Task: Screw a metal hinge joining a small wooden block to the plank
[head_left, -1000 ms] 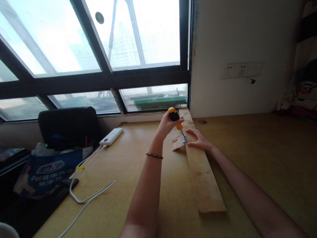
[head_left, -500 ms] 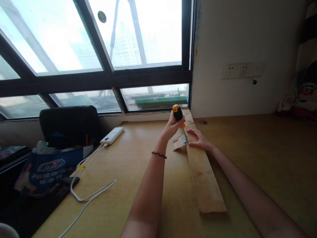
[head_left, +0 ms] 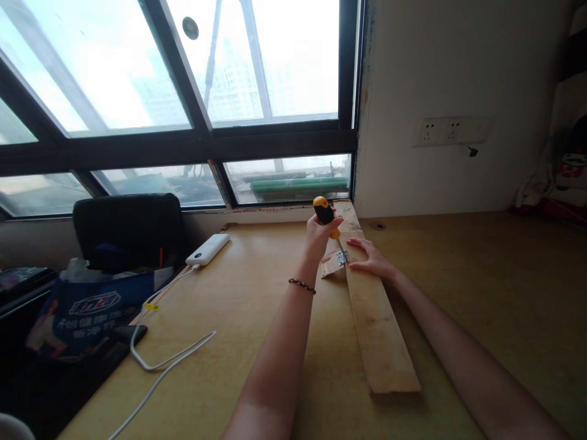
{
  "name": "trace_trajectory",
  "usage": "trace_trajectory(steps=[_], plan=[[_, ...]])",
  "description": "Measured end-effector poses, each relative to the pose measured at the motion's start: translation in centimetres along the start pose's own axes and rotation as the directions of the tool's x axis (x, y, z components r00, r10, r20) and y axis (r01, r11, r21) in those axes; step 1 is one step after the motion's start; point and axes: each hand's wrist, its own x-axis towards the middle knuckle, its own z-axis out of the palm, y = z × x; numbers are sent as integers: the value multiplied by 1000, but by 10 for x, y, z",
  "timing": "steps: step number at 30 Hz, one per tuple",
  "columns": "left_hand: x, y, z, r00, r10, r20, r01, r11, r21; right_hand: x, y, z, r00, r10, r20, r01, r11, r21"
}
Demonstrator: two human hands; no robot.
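Note:
My left hand (head_left: 320, 231) is wrapped round the yellow-and-black handle of a screwdriver (head_left: 323, 211). The tool leans, and its shaft runs down to a small metal hinge (head_left: 342, 256) at the left edge of a long wooden board (head_left: 378, 324). A thin wooden piece (head_left: 332, 265) sticks out to the left under the hinge. On the board's top, right beside the hinge, my right hand (head_left: 370, 260) rests with thumb and fingers apart. Whether the tip sits in a screw is too small to tell.
A white power bank (head_left: 208, 249) with a white cable (head_left: 158, 368) lies on the table (head_left: 247, 373) to the left. Beyond the left edge stand a black chair (head_left: 131, 229) and a blue bag (head_left: 92, 311). The window (head_left: 275, 140) and wall bound the far side.
My left hand and the screwdriver handle have shifted slightly left and tilted, so the shaft now shows against the hinge. My right hand and the board have stayed in place.

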Motion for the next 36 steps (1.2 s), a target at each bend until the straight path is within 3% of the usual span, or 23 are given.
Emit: trace_trajectory(steps=[7,11,16,22,26,36], plan=[[-3,3,-1,1000,6,31,-9,996,93,0,0,0,1000,-1,1,1,1000,2],[-1,10,-1,999,-30,38,29,999,42,0,1,0,1000,1,-3,-1,1000,7],[0,15,-1,999,16,48,-15,1000,-10,0,2,0,1000,-3,1,3,1000,10],[-5,0,11,990,56,132,-50,998,-47,0,2,0,1000,-19,-1,19,1000,-7],[-12,-9,26,993,83,78,-72,989,-130,2,6,1,999,-41,-6,41,999,-4],[-20,-15,40,998,-25,52,28,998,-51,4,14,4,1000,-10,-17,10,1000,-3]])
